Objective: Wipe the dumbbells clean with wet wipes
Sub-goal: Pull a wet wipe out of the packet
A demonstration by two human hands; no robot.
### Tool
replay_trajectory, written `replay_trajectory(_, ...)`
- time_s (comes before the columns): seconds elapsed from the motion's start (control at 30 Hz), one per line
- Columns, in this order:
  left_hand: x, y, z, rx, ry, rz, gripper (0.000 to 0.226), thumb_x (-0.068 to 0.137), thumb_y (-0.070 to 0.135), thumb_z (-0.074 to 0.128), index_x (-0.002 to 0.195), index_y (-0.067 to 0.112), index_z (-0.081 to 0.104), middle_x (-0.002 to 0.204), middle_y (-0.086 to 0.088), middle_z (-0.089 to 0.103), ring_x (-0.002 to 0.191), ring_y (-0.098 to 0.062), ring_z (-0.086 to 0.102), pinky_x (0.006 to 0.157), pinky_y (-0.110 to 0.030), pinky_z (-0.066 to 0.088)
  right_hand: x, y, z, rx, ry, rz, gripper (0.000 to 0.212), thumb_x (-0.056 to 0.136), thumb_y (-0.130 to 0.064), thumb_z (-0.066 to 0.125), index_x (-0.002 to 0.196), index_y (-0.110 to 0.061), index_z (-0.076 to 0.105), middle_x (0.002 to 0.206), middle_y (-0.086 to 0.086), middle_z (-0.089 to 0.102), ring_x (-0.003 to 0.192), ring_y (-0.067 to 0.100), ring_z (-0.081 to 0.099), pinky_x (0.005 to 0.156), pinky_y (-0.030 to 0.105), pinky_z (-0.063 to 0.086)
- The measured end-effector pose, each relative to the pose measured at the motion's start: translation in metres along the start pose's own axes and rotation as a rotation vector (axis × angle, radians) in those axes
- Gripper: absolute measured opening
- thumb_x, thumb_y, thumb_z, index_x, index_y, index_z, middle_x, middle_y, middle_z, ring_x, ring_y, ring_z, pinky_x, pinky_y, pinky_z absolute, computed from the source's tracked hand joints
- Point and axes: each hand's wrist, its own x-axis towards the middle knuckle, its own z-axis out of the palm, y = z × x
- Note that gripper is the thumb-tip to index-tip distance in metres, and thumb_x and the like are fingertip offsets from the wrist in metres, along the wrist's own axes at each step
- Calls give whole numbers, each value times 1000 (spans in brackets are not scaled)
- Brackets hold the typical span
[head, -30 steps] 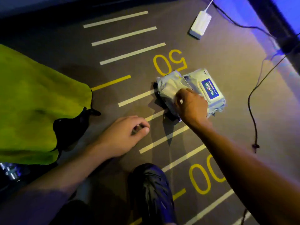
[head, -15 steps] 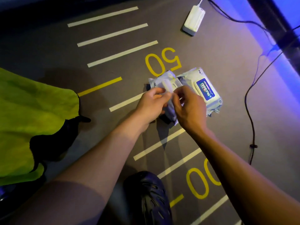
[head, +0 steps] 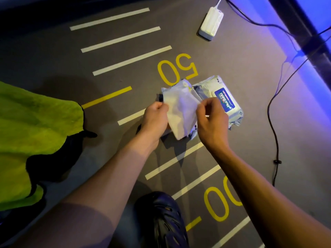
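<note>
A white wet wipe [head: 180, 113] hangs stretched between the two hands above the floor [head: 107, 68]. The left hand [head: 156, 119] pinches its left edge with curled fingers; the right hand [head: 212, 120] pinches the upper right corner between thumb and forefinger. Just beyond the right hand's knuckles lies the wipes pack [head: 223, 101] with a blue label, and a second pouch [head: 177, 90] lies behind the wipe.

Left hand [head: 156, 119] and right hand [head: 211, 120] pinch opposite edges of a wipe [head: 180, 115], spread above the pack [head: 223, 99] on the floor [head: 232, 56].
</note>
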Motion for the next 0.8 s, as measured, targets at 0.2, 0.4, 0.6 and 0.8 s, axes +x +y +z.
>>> replay_trajectory(0.2,1,-8,-6,-78,70,-38,14,98,33,52,93,22,59,105,-13,75,107,-38,72,96,-60,59,3,7,-6,132,78,145,13,107,-27,54,105,-14,56,100,-6,62,106,14,60,68,19,49)
replay_trajectory(0.4,13,-20,-3,31,82,32,7,79,50,54,77,46,59,102,-15,77,101,-43,73,90,-65,59,0,9,-4,142,26,165,19,104,-18,59,123,-21,60,95,-1,65,86,9,63,73,28,57)
replay_trajectory(0.6,15,-13,-8,79,239,113,3,103,28,56,100,29,57,81,7,66,75,-21,63,75,-36,52,1,13,-7,241,92,211,13,102,-29,66,102,-16,70,93,-8,67,91,8,64,73,33,57)
replay_trajectory(0.8,30,-18,-28,136,381,173,4,108,22,50,106,23,53,82,7,56,66,-8,48,63,-31,38,7,21,-23,288,232,271,16,99,-33,64,84,-31,58,89,-6,64,92,20,68,74,45,59)
